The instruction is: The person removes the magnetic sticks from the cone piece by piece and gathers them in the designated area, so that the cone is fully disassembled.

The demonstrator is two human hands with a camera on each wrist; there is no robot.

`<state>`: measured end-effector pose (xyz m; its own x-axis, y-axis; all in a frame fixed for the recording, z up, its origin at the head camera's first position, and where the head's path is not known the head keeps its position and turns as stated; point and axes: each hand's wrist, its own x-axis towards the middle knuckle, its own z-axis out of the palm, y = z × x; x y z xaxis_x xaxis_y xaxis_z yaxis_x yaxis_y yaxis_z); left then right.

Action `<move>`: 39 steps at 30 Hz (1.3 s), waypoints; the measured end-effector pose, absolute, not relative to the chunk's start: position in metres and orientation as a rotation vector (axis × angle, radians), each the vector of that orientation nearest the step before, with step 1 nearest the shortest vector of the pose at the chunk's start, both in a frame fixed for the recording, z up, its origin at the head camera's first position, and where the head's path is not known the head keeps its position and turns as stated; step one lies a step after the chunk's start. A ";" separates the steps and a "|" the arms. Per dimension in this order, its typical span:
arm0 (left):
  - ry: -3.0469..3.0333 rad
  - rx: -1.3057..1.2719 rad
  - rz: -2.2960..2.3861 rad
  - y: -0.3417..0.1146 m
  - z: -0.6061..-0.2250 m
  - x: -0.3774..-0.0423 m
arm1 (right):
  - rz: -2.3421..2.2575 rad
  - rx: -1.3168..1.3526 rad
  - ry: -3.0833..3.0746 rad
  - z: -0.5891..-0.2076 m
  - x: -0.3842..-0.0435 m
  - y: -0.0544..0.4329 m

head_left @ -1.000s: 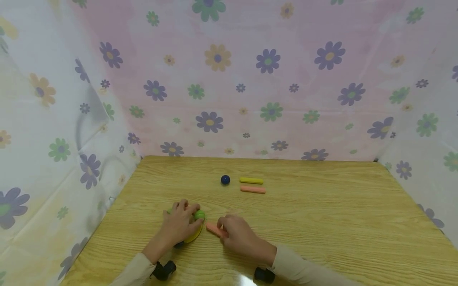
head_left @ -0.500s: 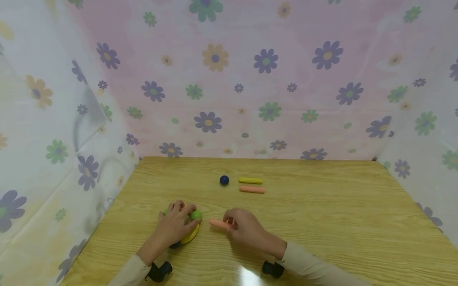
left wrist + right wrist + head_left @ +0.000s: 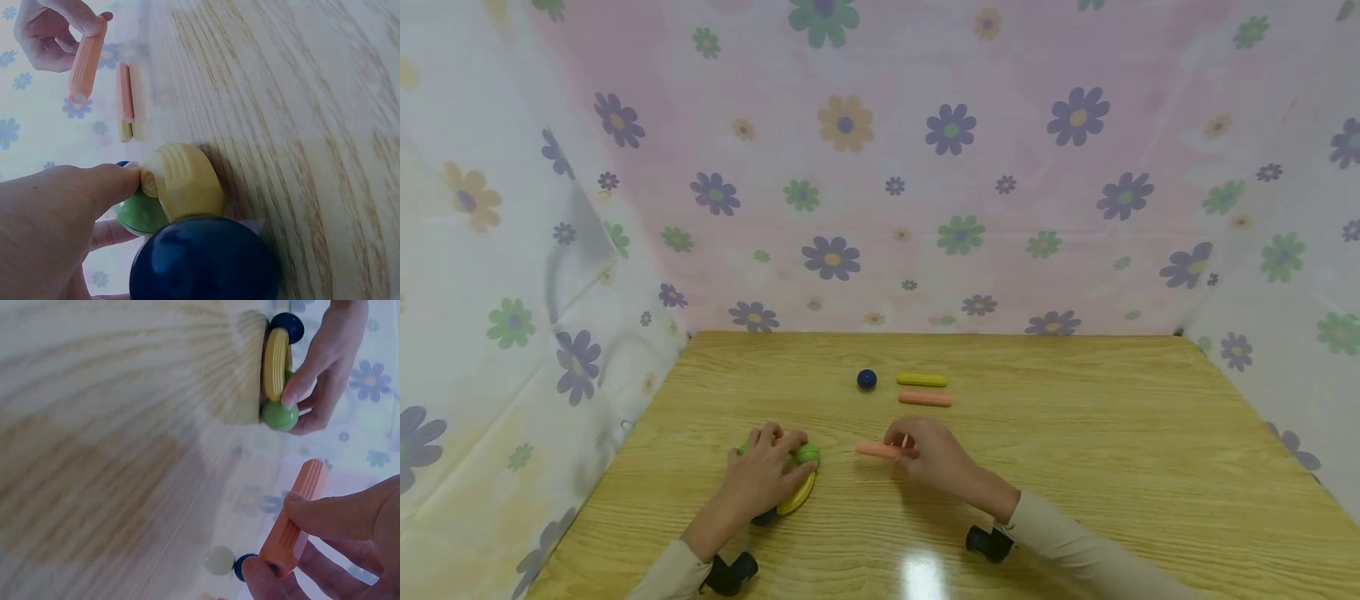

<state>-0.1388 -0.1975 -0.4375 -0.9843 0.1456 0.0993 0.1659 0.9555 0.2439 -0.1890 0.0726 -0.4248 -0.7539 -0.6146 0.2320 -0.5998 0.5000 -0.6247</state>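
Observation:
My left hand rests over a toy assembly of balls and curved yellow rods and holds it on the table. A green ball lies under its thumb, a ridged yellow curved rod runs beside it, and a dark blue ball sits at the near end. Much of the assembly is hidden under the palm. My right hand pinches a ridged salmon-coloured rod between thumb and fingers, raised above the table; its free end points left, towards the assembly.
Farther back on the wood-grain table lie a loose dark blue ball, a straight yellow rod and a second salmon rod. Flower-printed cloth hangs behind and at both sides.
My right hand has carried the salmon rod away from the assembly, to the right and farther back, turning it nearly level across the view. The left hand stays on the assembly.

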 end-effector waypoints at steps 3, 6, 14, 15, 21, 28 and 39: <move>-3.030 -0.237 -0.371 -0.199 -0.439 -0.139 | -1.115 -1.104 2.712 -0.425 -0.193 0.077; -3.037 -0.233 -0.364 -0.199 -0.439 -0.140 | -1.142 -1.136 2.706 -0.427 -0.198 0.081; -3.037 -0.237 -0.370 -0.200 -0.439 -0.140 | -1.267 -1.224 2.664 -0.431 -0.214 0.094; -3.037 -0.237 -0.370 -0.200 -0.438 -0.140 | -1.283 -1.221 2.661 -0.432 -0.216 0.095; -3.036 -0.241 -0.375 -0.200 -0.437 -0.140 | -1.311 -1.148 2.666 -0.436 -0.225 0.103; -3.032 -0.243 -0.377 -0.200 -0.437 -0.140 | -1.320 -1.141 2.698 -0.442 -0.235 0.110; -3.022 -0.243 -0.408 -0.201 -0.440 -0.140 | -1.280 -1.055 2.716 -0.453 -0.249 0.116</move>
<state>-0.1399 -0.2007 -0.4399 -0.9840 0.1457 0.1028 0.1678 0.9519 0.2562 -0.2489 0.1161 -0.4530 -0.7795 -0.5491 0.3014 -0.5819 0.4568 -0.6729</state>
